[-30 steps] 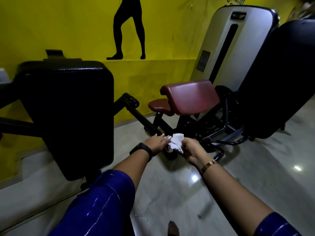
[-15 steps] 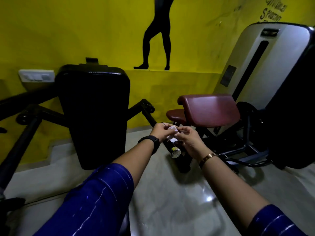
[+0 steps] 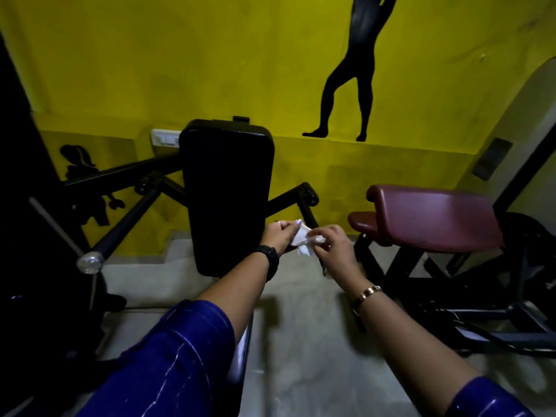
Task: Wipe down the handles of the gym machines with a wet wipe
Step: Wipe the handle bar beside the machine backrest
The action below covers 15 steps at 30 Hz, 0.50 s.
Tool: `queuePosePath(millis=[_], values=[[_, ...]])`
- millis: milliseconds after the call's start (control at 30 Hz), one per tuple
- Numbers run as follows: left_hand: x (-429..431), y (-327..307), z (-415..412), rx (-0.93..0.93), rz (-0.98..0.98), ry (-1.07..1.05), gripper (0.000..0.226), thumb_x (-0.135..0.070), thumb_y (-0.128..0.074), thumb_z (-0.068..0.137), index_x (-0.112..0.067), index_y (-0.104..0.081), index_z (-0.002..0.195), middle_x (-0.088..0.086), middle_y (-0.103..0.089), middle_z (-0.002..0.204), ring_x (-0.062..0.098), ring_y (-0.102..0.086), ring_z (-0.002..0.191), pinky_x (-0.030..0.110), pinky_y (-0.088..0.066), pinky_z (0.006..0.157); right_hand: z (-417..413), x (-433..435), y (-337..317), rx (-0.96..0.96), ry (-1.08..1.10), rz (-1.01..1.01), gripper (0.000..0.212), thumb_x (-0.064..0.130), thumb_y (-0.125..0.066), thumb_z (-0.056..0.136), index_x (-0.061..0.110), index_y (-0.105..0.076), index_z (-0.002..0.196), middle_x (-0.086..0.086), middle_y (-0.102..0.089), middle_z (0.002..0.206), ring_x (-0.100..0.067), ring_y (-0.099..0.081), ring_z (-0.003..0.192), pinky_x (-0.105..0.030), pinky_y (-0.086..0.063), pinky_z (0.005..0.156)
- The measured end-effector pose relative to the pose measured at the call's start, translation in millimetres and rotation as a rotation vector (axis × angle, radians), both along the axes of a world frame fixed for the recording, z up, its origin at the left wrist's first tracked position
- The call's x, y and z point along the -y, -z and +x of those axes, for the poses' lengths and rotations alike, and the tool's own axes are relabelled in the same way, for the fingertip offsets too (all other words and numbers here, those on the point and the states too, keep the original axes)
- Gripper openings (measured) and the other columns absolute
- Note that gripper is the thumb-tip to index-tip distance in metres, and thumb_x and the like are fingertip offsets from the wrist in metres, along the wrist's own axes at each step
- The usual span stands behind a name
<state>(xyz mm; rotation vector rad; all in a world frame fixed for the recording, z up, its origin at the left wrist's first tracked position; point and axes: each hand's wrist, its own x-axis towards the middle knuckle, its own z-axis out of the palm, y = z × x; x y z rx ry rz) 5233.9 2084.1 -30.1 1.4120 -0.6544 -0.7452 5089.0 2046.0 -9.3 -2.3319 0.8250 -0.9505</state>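
A crumpled white wet wipe (image 3: 302, 240) is stretched between both hands in front of me. My left hand (image 3: 278, 236), with a black watch on the wrist, holds its upper left part. My right hand (image 3: 332, 246), with a gold bracelet, pinches its right edge with the fingertips. Behind the hands runs the machine's right black handle bar (image 3: 305, 210), partly hidden by them. The left handle bar (image 3: 126, 224) slopes down to a shiny chrome end cap (image 3: 89, 262) at the left.
A tall black back pad (image 3: 227, 194) stands between the two handle bars. A maroon padded seat (image 3: 433, 216) on a black frame is at the right, with a grey machine housing (image 3: 529, 121) behind it. The yellow wall (image 3: 180, 55) is close ahead; grey floor lies below.
My view has swung left and up, bringing the left handle bar and its chrome cap into sight. Both hands have risen with the wipe and pulled it wider apart.
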Motion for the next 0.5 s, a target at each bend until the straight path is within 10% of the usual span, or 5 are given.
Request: queuePosePath(millis=[200, 500], values=[[-59.6, 11.2, -4.5, -0.062, -0.055, -0.209, 0.019, -0.014, -0.059, 0.097, -0.009, -0.063, 0.079, 0.006, -0.062, 0.072, 0.017, -0.059, 0.068, 0.024, -0.047, 0.065, 11.5, -38.1, 17.8, 0.031, -0.071, -0.126, 0.010, 0.002, -0.071, 0.078, 0.008, -0.068, 0.085, -0.004, -0.051, 0.093, -0.024, -0.055, 0.088, -0.020, -0.035, 0.074], [-149.8, 20.1, 21.7, -0.171, -0.035, -0.474, 0.033, -0.020, -0.057, 0.098, -0.012, -0.054, 0.067, -0.001, -0.058, 0.056, 0.015, -0.053, 0.060, 0.030, -0.043, 0.065, 43.4, -111.2, 35.9, 0.052, -0.321, -0.424, 0.038, 0.044, -0.061, 0.084, 0.012, -0.068, 0.065, -0.003, -0.059, 0.092, -0.020, -0.048, 0.093, -0.027, -0.036, 0.073]])
